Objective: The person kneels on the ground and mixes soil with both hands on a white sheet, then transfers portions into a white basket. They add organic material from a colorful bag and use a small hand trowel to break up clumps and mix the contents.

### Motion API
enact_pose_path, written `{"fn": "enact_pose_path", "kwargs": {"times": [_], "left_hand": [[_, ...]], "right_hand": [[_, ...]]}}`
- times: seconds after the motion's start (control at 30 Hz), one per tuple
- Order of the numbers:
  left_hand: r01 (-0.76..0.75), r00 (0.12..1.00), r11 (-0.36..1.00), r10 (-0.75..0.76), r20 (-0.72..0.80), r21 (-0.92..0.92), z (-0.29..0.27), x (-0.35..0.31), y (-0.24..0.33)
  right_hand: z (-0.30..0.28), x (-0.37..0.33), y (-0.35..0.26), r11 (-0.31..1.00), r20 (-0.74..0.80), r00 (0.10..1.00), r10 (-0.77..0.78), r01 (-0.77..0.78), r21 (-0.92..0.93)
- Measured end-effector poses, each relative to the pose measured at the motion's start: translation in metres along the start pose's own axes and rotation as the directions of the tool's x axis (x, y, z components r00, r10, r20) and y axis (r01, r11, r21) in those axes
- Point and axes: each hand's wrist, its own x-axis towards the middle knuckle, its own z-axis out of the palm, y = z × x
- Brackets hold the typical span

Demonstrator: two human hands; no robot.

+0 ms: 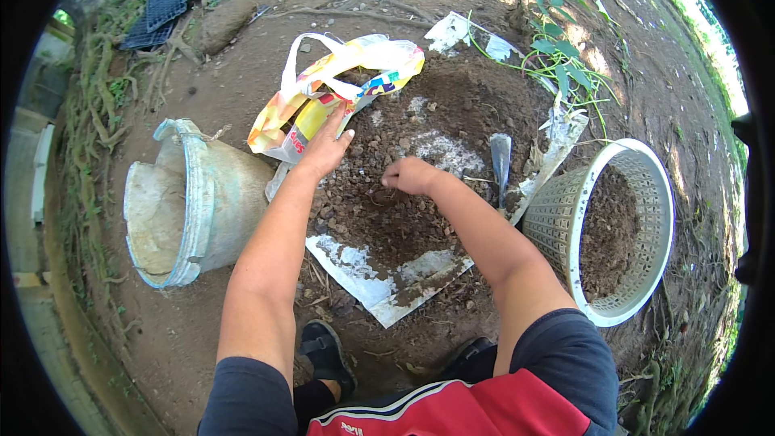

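Note:
My left hand reaches to the near side of a colourful plastic carrier bag, its fingers stretched against the bag and the thumb apart. The bag lies with its mouth gaping and a white handle loop raised. My right hand is curled closed low over a heap of dark crumbly soil; whatever its fingers hold is hidden. Under the soil a white sheet shows at its near edge. A grey metal trowel-like blade stands in the soil to the right of my right hand. White powder is scattered behind that hand.
A worn pale-blue bucket lies tipped at the left. On the right a white mesh basket leans with soil inside. A leafy green vine trails at the far right. Black plastic trays and roots lie at the far left.

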Motion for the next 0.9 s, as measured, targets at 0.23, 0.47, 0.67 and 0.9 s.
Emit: {"fn": "enact_pose_path", "kwargs": {"times": [0.23,0.47,0.67,0.9], "left_hand": [[-0.051,0.997,0.998,0.053,0.055,-0.040,-0.003,-0.016,0.003],[-0.018,0.997,0.995,0.025,0.069,-0.097,0.015,-0.031,-0.007],[0.019,1.000,0.996,-0.017,0.025,-0.082,0.048,-0.066,-0.037],[0.267,0.929,0.961,-0.236,-0.284,0.076,0.139,-0.125,-0.042]], "right_hand": [[0.020,0.030,-0.019,0.958,-0.570,0.809,-0.145,-0.030,-0.285],[0.049,0.011,-0.047,0.832,-0.184,0.941,-0.284,0.146,-0.535],[0.036,-0.028,-0.050,0.898,0.061,0.992,-0.109,0.124,-0.423],[0.041,-0.042,0.027,0.961,-0.716,0.676,-0.174,-0.043,-0.275]]}}
